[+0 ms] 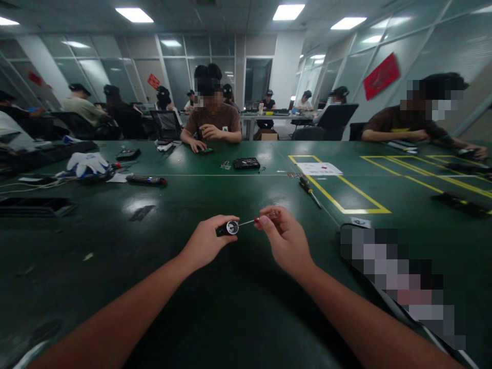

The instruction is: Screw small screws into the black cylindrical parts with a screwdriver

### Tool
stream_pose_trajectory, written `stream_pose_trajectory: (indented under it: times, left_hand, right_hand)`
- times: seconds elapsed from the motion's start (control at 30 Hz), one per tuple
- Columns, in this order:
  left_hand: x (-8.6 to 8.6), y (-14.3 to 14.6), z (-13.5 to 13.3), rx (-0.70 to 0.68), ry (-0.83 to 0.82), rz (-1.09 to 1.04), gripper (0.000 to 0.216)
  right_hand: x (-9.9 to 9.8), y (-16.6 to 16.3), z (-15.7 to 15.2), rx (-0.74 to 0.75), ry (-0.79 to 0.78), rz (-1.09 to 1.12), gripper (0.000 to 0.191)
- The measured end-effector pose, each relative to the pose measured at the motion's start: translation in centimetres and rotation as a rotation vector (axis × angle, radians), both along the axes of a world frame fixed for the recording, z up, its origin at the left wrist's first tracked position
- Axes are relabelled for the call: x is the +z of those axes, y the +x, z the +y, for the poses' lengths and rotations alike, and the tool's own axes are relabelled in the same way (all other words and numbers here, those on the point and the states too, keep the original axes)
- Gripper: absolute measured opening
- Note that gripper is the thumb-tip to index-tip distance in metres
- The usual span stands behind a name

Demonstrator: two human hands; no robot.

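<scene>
Between the thumb and fingers of my left hand [209,238] is a small black cylindrical part [232,227] with a silver rim, its round end facing me. My right hand [286,238] grips a small screwdriver [248,222] by its reddish, see-through handle. The thin metal shaft points left and its tip meets the rim of the cylinder; whether it goes inside cannot be made out. Both hands are raised over the green table [230,307]. Beyond my right hand lies another screwdriver [307,188] with a black and yellow handle.
White gloves [87,164], a pen-shaped tool [146,180] and a black tray [36,206] are on the left. An opened black device [246,163] lies farther back. Yellow tape [365,210] and a paper sheet [320,168] are on the right. Co-workers sit across the table.
</scene>
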State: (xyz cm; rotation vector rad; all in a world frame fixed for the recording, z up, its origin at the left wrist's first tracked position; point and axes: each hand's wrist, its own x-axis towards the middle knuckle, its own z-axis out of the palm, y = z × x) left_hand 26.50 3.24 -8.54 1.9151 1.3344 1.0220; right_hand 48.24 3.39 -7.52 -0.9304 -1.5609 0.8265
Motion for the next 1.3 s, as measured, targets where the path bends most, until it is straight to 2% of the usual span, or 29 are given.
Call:
stream_pose_trajectory:
  times: [0.2, 0.37, 0.43, 0.6, 0.7, 0.87, 0.97, 1.1, 1.3]
  left_hand:
    - [0.1, 0.0, -0.3, -0.016, 0.021, 0.026, 0.046]
    - [0.2, -0.2, -0.5, -0.025, 0.053, 0.045, 0.049]
    - [0.1, -0.2, -0.5, -0.028, 0.065, 0.063, 0.049]
    - [-0.5, -0.3, -0.1, -0.010, 0.089, 0.096, 0.050]
    - [-0.9, -0.4, 0.1, -0.009, 0.105, 0.118, 0.049]
    - [-1.2, -0.3, 0.2, -0.047, 0.114, 0.151, 0.047]
    - [-1.4, -0.4, 0.3, -0.013, 0.122, 0.148, 0.047]
    - [-1.3, -0.7, 0.5, 0.040, 0.155, 0.150, 0.047]
    - [-1.2, -0.8, 0.3, 0.000, 0.201, 0.182, 0.044]
  right_hand:
    - [0.5, 0.1, -0.3, -0.091, 0.074, -0.160, 0.019]
    - [0.4, 0.1, -0.1, -0.125, 0.081, -0.175, 0.018]
    - [0.2, 0.1, 0.0, -0.073, 0.065, -0.136, 0.018]
    - [0.0, -0.1, -0.2, 0.180, 0.016, -0.052, 0.017]
    - [-0.1, -0.1, -0.5, 0.234, 0.016, -0.039, 0.022]
    - [-0.3, -0.2, -0.4, 0.155, 0.019, -0.031, 0.044]
    - [-0.5, -0.3, -0.2, 0.126, -0.026, -0.029, 0.034]
    - [-0.8, -0.6, 0.1, 0.099, -0.076, 0.125, 0.016]
    - [-1.1, -1.0, 0.6, 0.052, -0.127, 0.191, 0.027]
